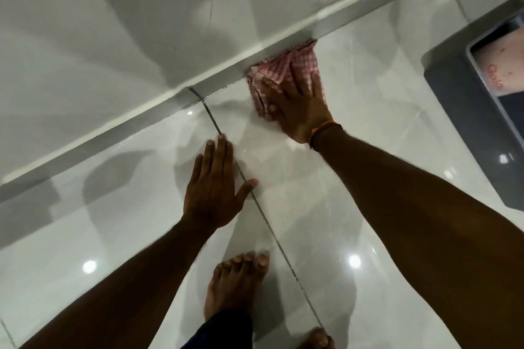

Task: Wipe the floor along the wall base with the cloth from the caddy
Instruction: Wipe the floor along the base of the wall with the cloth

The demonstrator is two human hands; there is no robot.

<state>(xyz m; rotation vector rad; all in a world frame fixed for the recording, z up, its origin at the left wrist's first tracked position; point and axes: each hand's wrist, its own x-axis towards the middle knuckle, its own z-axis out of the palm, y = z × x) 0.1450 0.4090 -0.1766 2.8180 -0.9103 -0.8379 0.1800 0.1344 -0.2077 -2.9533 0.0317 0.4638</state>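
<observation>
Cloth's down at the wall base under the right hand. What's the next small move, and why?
Probably slide the right hand along the skirting, keeping the checked cloth pressed flat into the corner. The cloth already touches the wall base, and the left hand is braced flat on the floor tiles.

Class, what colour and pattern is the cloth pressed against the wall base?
Red-and-white check, seen in the head view: the cloth under the right hand.

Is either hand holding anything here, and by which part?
The right hand presses flat on the near end of the checked cloth, pinning it to the floor rather than gripping it. The left hand rests empty on the tiles.
</observation>
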